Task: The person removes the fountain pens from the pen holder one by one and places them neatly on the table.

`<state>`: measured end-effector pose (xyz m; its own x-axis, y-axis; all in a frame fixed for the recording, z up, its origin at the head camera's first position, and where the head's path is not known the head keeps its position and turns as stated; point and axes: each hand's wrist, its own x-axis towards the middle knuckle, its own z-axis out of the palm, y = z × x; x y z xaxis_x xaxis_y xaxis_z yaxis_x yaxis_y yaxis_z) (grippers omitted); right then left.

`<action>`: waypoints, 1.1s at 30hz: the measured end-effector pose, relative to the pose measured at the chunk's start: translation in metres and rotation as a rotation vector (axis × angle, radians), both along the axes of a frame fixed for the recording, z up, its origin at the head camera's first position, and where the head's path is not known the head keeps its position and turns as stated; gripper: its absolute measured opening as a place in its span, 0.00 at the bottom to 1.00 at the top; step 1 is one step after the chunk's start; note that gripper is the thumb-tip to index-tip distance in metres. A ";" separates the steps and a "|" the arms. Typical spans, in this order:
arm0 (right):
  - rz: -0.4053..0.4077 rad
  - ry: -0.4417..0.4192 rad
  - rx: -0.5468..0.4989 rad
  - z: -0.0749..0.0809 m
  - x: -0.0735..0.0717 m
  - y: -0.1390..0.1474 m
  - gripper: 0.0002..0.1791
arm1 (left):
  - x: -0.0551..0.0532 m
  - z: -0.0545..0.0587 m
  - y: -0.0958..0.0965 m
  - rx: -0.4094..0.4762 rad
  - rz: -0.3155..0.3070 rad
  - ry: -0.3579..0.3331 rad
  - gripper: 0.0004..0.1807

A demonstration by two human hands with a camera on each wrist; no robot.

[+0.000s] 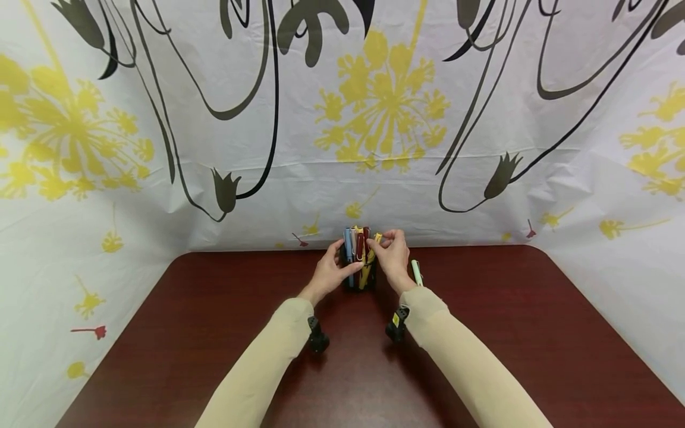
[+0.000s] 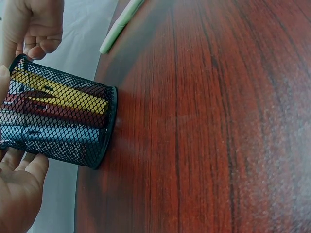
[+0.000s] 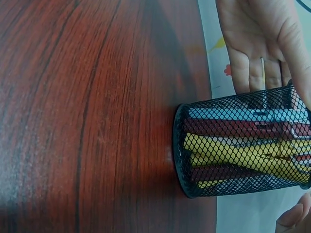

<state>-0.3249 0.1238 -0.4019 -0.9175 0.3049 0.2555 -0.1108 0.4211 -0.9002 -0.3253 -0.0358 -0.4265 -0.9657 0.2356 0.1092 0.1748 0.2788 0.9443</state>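
Observation:
A black mesh pen cup (image 2: 58,156) filled with pens stands near the table's far edge. Light blue (image 1: 348,241), dark red (image 1: 360,245) and yellow pens show at its top and through the mesh. My left hand (image 1: 325,272) grips the cup from the left, thumb across the front and fingers around the side. At the cup's right rim my right hand (image 1: 395,258) pinches the top of a yellow pen (image 1: 378,236) between thumb and fingers. In the right wrist view, only the right hand's fingertips (image 3: 291,217) appear, at the lower right corner.
A light green pen (image 1: 416,272) lies on the dark red wooden table (image 1: 481,333), just right of my right hand. Behind the table hangs a white sheet (image 1: 299,208) with yellow and grey plant prints. Small black cameras (image 1: 318,337) are strapped at both wrists.

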 end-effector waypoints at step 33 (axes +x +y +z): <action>-0.019 0.062 -0.088 0.006 0.002 0.001 0.16 | -0.001 -0.002 0.001 0.003 0.011 -0.004 0.46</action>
